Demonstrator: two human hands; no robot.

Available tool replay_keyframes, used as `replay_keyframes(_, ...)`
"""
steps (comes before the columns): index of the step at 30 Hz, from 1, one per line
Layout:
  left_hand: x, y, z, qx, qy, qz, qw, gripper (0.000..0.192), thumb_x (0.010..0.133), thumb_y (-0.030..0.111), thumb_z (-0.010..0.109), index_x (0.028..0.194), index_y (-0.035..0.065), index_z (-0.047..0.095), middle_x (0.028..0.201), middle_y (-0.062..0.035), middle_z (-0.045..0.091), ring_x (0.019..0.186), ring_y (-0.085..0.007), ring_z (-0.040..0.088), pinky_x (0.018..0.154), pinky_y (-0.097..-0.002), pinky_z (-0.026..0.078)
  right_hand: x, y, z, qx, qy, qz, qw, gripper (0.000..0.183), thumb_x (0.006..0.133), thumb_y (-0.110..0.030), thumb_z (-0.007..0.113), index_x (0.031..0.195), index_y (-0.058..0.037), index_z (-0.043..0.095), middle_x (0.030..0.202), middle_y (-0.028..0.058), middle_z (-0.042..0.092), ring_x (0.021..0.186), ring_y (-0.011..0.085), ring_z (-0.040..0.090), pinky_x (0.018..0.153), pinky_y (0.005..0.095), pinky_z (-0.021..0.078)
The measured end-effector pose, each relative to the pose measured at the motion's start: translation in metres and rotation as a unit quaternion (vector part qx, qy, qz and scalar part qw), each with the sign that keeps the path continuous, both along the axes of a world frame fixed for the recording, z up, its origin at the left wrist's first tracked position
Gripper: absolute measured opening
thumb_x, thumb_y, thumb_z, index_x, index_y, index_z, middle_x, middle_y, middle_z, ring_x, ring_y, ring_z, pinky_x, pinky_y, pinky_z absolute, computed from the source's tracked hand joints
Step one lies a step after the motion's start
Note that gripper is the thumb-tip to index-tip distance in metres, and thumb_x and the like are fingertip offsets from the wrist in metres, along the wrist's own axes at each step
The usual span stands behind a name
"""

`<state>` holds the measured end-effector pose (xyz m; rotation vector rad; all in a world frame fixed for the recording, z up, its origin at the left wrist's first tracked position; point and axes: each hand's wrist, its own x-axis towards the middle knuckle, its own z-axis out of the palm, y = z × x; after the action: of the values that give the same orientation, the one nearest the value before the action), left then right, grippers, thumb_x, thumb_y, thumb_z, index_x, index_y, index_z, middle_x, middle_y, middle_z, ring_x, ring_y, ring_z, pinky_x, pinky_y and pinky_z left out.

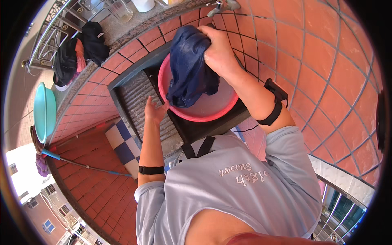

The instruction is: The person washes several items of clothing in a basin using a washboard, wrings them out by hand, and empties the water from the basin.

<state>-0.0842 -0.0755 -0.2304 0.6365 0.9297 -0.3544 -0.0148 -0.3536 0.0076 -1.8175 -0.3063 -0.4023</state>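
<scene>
My right hand (220, 50) grips a wet navy-blue garment (191, 61) by its upper edge and holds it up. The cloth hangs down into a pink plastic basin (202, 118) with cloudy water (211, 105) in it. At the basin's left rim is my left hand (155, 111), fingers spread and holding nothing; whether a fingertip touches the cloth or rim I cannot tell. Under that hand lies the ridged washboard (139, 101) of a dark stone laundry sink (114, 92). The basin stands in the sink's right part.
A metal faucet (219, 8) juts from the tiled wall (294, 46). On the stone ledge (122, 38) lie dark clothes (93, 41) beside a metal railing (50, 46), with a glass container (120, 10) farther right. A turquoise basin (44, 111) and a mop with a long handle (88, 167) are at left.
</scene>
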Motion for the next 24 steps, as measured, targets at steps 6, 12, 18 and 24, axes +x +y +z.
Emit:
replay_keyframes(6,-0.004,-0.095,-0.002,0.540,-0.280,-0.414,0.677,0.122,0.070,0.028,0.088,0.160,0.0056,0.008,0.147,-0.0402,0.030,0.124,-0.0484,0.052,0.104,-0.0439,0.046,-0.015,-0.028,-0.171,-0.209,0.168,-0.079,0.960,0.041,0.073,0.003,0.064,0.114,-0.0006,0.062,0.121,0.0226,0.061,0.120,0.0405,0.056,0.100,0.0429,0.0452)
replay_keyframes(12,0.009,-0.180,-0.031,0.531,-0.128,-0.649,0.530,0.141,0.060,0.052,0.092,0.162,0.0243,-0.001,0.155,-0.0438,-0.006,0.137,-0.0673,0.022,0.097,-0.0602,0.050,-0.040,-0.053,-0.306,-0.391,0.451,-0.005,0.802,0.051,0.073,0.001,0.067,0.122,-0.0109,0.059,0.165,0.0240,0.004,0.149,0.0546,0.007,0.106,0.0738,0.0318)
replay_keyframes(18,0.041,-0.198,-0.072,0.510,-0.042,-0.718,0.472,0.143,0.056,0.061,0.090,0.162,0.0212,0.001,0.156,-0.0415,-0.004,0.142,-0.0620,0.017,0.102,-0.0570,0.049,-0.017,-0.065,-0.351,-0.422,0.429,0.052,0.797,0.042,0.071,-0.001,0.065,0.112,-0.0024,0.059,0.155,0.0306,0.029,0.143,0.0530,0.028,0.107,0.0637,0.0384)
replay_keyframes(24,0.054,-0.197,-0.138,0.418,-0.031,-0.764,0.491,0.133,0.067,0.057,0.086,0.160,0.0057,0.005,0.158,-0.0360,0.016,0.145,-0.0534,0.022,0.117,-0.0531,0.032,0.000,-0.067,-0.408,-0.499,0.484,0.184,0.695,0.039,0.083,-0.016,0.063,0.121,-0.0069,0.066,0.133,0.0283,0.058,0.130,0.0429,0.050,0.105,0.0524,0.0446)
